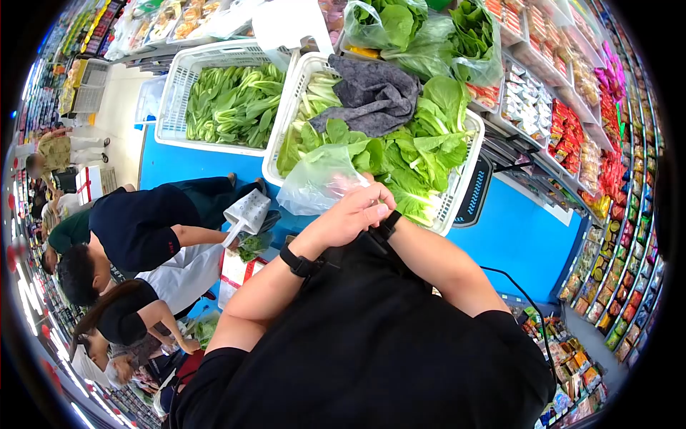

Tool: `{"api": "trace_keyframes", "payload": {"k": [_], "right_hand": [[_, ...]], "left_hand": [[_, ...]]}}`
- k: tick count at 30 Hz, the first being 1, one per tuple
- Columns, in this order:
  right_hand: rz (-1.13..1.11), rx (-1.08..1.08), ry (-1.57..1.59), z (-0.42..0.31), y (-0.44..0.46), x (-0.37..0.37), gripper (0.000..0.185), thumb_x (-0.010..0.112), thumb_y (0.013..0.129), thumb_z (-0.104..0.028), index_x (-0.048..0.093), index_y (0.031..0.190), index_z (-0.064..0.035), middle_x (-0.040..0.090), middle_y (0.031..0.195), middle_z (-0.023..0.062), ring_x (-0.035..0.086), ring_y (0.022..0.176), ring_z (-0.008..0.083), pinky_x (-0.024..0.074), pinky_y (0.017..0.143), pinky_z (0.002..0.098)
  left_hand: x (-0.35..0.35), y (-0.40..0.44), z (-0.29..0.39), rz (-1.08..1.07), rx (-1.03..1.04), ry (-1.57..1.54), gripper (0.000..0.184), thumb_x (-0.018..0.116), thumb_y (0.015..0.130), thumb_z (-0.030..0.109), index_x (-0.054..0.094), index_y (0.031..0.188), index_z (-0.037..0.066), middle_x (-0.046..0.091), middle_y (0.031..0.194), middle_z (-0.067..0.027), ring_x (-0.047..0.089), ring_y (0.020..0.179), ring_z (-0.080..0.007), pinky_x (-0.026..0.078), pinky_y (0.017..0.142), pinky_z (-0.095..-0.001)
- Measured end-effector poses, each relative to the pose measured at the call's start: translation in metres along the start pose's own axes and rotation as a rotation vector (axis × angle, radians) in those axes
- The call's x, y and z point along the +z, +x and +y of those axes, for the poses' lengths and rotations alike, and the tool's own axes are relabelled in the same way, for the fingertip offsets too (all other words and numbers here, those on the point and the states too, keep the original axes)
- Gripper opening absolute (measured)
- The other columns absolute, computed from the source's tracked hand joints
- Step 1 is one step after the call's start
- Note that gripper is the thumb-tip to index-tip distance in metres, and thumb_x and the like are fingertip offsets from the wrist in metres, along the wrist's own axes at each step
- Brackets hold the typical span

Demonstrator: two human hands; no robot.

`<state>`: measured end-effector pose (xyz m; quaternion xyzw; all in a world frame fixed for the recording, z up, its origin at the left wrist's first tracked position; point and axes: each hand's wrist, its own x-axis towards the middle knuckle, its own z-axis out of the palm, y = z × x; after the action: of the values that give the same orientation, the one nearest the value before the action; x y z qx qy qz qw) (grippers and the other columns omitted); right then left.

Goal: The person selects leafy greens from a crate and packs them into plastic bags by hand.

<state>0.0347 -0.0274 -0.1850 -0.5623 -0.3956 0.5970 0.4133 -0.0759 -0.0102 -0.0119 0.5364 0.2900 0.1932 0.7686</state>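
Observation:
My left hand (355, 212), with a dark watch on its wrist, crosses over my right hand near the wrist. Its fingers are curled and touch that wrist; what they grip, if anything, is hidden. My right hand (344, 185) is mostly covered by the left and by a clear plastic bag (309, 187). Pinkish fingers show blurred through the bag, so their pose is unclear. Just beyond, a white basket (468, 171) holds leafy lettuce (421, 154). A dark grey cloth (375, 93) lies crumpled on the greens.
A second white basket (166, 107) holds bok choy (232, 107). Bagged greens (400, 28) stand at the back. Packaged-goods shelves (572, 121) line the right. At left, a person in a dark shirt (139, 222) holds a white patterned bag (248, 211); other people are nearby.

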Motion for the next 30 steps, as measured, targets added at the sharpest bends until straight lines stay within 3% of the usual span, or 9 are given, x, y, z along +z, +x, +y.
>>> {"api": "trace_keyframes", "payload": {"k": [6,7,9,11,17,21,23,27,30], "right_hand": [[-0.153,-0.154,-0.318,0.109,0.053,0.008,0.051,0.049,0.107,-0.049,0.066,0.118,-0.0032,0.071,0.093,0.0074,0.069,0.078,0.0212,0.0566,0.069,0.0403],[-0.289,0.360,0.524,0.024,0.034,-0.006,0.048,0.056,0.108,-0.043,0.065,0.111,0.0045,0.071,0.088,0.0109,0.071,0.077,0.0220,0.0590,0.063,0.0448],[-0.219,0.338,0.613,-0.078,0.017,-0.005,0.028,0.071,0.103,-0.018,0.070,0.114,0.0073,0.075,0.103,0.0122,0.074,0.085,0.0225,0.0611,0.072,0.0374],[-0.149,0.284,0.652,-0.063,0.022,-0.004,0.029,0.069,0.105,-0.020,0.069,0.115,0.0065,0.074,0.102,0.0118,0.074,0.085,0.0207,0.0605,0.071,0.0354],[0.013,0.139,-0.528,-0.032,0.038,-0.006,0.029,0.073,0.100,-0.022,0.075,0.096,0.0065,0.077,0.085,0.0110,0.073,0.067,0.0218,0.0583,0.061,0.0374],[-0.363,0.147,-0.098,-0.074,0.015,-0.061,0.031,0.071,0.098,-0.022,0.074,0.103,0.0082,0.078,0.093,0.0224,0.078,0.081,0.0273,0.0595,0.071,0.0379],[-0.193,0.208,-0.001,-0.092,-0.003,-0.113,0.029,0.071,0.096,-0.022,0.075,0.105,0.0048,0.078,0.094,0.0207,0.077,0.082,0.0257,0.0594,0.076,0.0377],[0.136,0.129,-0.762,-0.052,-0.020,-0.218,0.021,0.068,0.093,-0.020,0.077,0.104,-0.0037,0.078,0.097,0.0185,0.077,0.088,0.0347,0.0602,0.081,0.0433],[-0.015,0.177,-1.143,0.003,-0.039,-0.244,0.024,0.065,0.093,-0.015,0.075,0.110,-0.0012,0.077,0.097,0.0206,0.077,0.091,0.0337,0.0609,0.082,0.0462]], "left_hand": [[-0.022,-0.003,-0.021,0.231,0.019,-0.273,0.041,0.048,0.110,0.047,0.062,0.114,0.008,0.060,0.099,-0.0016,0.051,0.073,-0.0094,0.042,0.063,-0.0246],[-0.027,-0.005,-0.014,0.298,0.002,-0.372,0.041,0.048,0.110,0.047,0.061,0.112,0.008,0.060,0.099,-0.0016,0.050,0.074,-0.0098,0.041,0.063,-0.0248],[-0.042,-0.009,-0.006,0.304,0.080,-0.448,0.042,0.050,0.108,0.050,0.059,0.112,0.009,0.060,0.103,-0.0018,0.050,0.076,-0.0108,0.040,0.063,-0.0258],[-0.048,-0.010,0.000,0.323,0.119,-0.531,0.048,0.053,0.104,0.055,0.057,0.117,0.009,0.061,0.110,-0.0039,0.049,0.078,-0.0118,0.040,0.065,-0.0266],[-0.031,0.000,0.001,0.177,0.022,-0.556,0.043,0.053,0.104,0.049,0.056,0.117,0.008,0.061,0.112,-0.0043,0.049,0.076,-0.0122,0.040,0.066,-0.0275],[-0.039,-0.002,0.009,0.337,0.189,-0.452,0.042,0.050,0.109,0.047,0.061,0.111,0.006,0.057,0.104,-0.0021,0.047,0.075,-0.0096,0.039,0.065,-0.0257],[-0.055,-0.007,0.020,0.342,0.179,-0.550,0.044,0.056,0.103,0.049,0.057,0.111,0.006,0.056,0.109,-0.0039,0.046,0.076,-0.0122,0.037,0.066,-0.0280],[-0.056,-0.011,0.042,0.294,0.240,-0.589,0.046,0.056,0.104,0.052,0.056,0.109,0.007,0.055,0.106,-0.0049,0.045,0.074,-0.0119,0.036,0.065,-0.0279],[-0.047,-0.010,0.060,0.218,0.271,-0.576,0.047,0.056,0.104,0.054,0.056,0.108,0.007,0.054,0.102,-0.0054,0.042,0.068,-0.0101,0.035,0.063,-0.0267]]}}
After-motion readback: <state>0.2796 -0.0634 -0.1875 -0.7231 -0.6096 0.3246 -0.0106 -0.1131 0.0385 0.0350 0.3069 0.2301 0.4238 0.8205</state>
